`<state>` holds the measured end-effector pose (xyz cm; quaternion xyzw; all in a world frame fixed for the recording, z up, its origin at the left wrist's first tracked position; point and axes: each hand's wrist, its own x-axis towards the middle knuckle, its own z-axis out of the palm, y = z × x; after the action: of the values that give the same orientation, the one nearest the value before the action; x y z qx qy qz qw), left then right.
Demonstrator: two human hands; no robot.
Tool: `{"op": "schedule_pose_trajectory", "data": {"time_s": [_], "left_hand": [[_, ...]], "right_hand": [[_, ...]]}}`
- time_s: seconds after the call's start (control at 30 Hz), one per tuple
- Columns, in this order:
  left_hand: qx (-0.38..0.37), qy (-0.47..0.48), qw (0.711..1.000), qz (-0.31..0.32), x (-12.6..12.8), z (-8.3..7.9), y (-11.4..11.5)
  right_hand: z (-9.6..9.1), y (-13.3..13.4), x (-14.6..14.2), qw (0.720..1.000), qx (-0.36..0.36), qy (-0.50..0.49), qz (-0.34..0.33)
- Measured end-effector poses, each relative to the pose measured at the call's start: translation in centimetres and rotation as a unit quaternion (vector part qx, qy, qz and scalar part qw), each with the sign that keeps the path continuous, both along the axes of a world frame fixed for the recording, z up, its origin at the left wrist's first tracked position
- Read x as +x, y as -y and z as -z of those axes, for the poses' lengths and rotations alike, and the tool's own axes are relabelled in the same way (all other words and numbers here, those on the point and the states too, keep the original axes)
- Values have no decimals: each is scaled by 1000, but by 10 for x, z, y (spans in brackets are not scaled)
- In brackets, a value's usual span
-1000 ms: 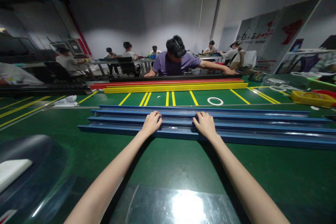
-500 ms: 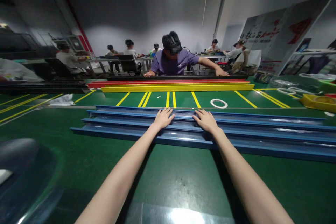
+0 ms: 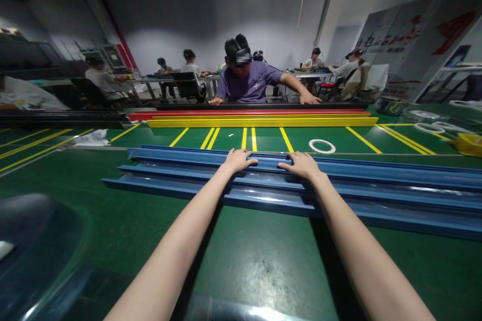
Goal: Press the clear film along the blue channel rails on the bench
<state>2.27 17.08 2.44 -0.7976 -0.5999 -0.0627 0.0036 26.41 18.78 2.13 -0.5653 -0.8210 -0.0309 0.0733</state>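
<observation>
Head view, and both hands are on the farthest blue channel, lying lengthwise on the green table behind the nearer blue channels. Left hand and right hand sit close together near mid-length, fingers over the far edge, thumbs pointing inward; whether they're squeezing, I can't tell. Looks stiff and fairly light, but long enough to swing at the ends, and that glossy face could be slippery. Best hold: both long edges, hands spread wider for balance.
</observation>
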Motion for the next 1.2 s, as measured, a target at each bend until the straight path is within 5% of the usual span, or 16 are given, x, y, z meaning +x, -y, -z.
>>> {"op": "schedule_pose_trajectory", "data": {"time_s": [0.17,0.33,0.57,0.77,1.2], "left_hand": [[0,-38,999,2,2,-2,0],[82,-65,994,9,5,-4,8],[216,-52,975,26,0,-37,21],[258,-32,965,35,-3,-57,57],[269,49,961,50,-5,-23,169]], "right_hand": [[-2,0,-3,1000,-3,14,-1],[-7,9,-4,999,33,-12,15],[-42,26,-4,994,109,-23,20],[-64,63,-3,984,172,-32,11],[-34,178,3,974,219,-48,0]]}}
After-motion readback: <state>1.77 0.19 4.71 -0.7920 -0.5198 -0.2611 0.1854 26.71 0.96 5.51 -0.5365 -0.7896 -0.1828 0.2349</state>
